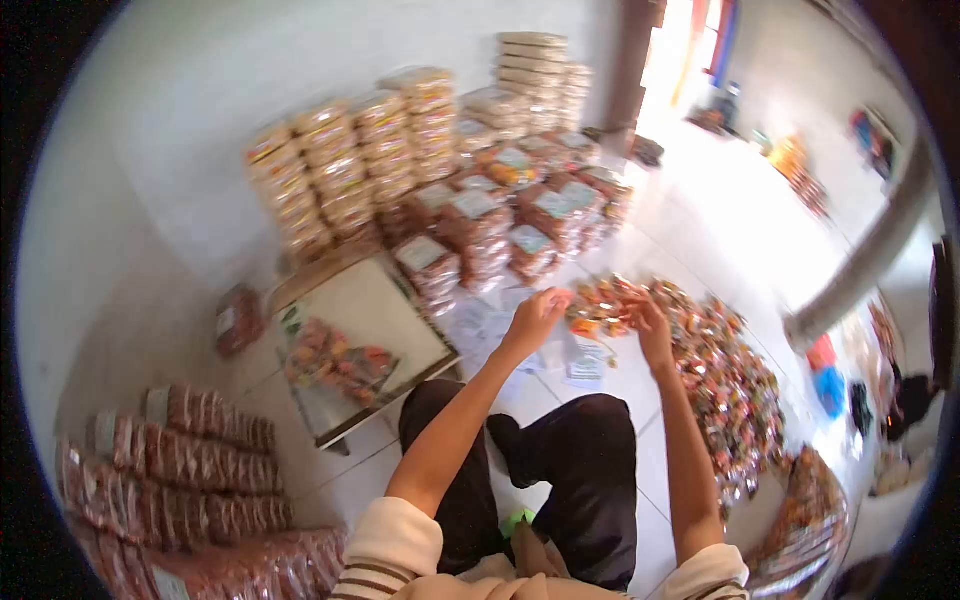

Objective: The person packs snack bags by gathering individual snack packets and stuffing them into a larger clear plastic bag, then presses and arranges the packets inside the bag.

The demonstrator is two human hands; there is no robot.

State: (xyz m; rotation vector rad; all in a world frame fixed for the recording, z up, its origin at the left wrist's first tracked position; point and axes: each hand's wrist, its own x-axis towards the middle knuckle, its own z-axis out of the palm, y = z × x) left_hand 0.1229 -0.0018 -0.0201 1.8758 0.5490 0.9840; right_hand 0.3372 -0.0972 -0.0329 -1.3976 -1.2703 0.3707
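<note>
My left hand (543, 312) is raised in front of my knees, its fingers pressed together at the left side of a small bundle of shiny wrapped packets (600, 305). On the bundle's right side, my right hand (645, 318) has its fingers curled against the packets. What each hand grips is too small to make out. A printed label sheet (585, 362) lies on the floor just below the bundle. The large pile of loose wrapped packets (725, 390) spreads to the right, beyond my right forearm.
A low table (405, 310) at the left bears a clear bag of packets (340, 362). Stacked packages (475, 225) stand by the wall, with more rows (200, 470) at the lower left. A filled sack (805, 520) is at the lower right, below a slanted post (870, 260).
</note>
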